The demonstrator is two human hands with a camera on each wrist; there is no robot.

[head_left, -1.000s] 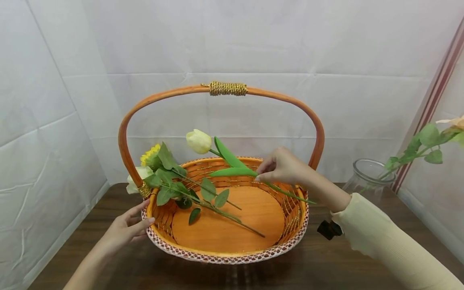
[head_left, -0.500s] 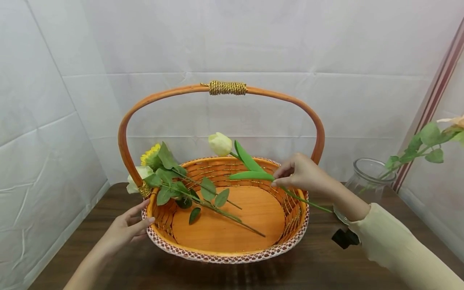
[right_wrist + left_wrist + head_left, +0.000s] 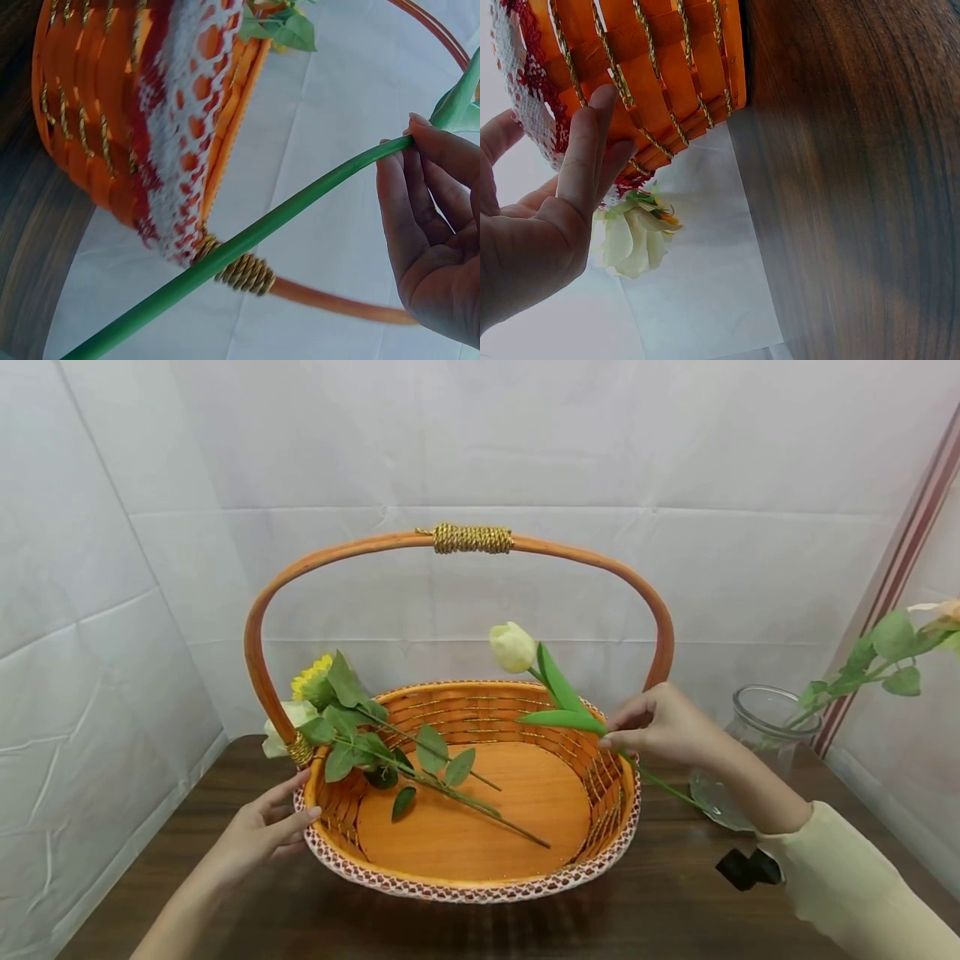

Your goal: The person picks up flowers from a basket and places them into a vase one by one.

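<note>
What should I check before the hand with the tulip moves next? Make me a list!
1. Right hand pinches the green stem of the pale-yellow tulip: ok.
2. Left hand holds the rim of the oval orange woven basket: ok.
3. The yellow sunflower and creamy-white rose have their stems inside the basket: ok.
4. Nothing crosses the basket's right rim: not ok; the tulip's stem does, in the head view.
5. Clear glass jar stands upright: ok.
6. Stem's tip isn't touching the jar: cannot tell; they overlap in the head view.

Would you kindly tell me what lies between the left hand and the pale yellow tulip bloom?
The head view shows the orange woven basket there, with green leafy stems over its left rim.
</note>
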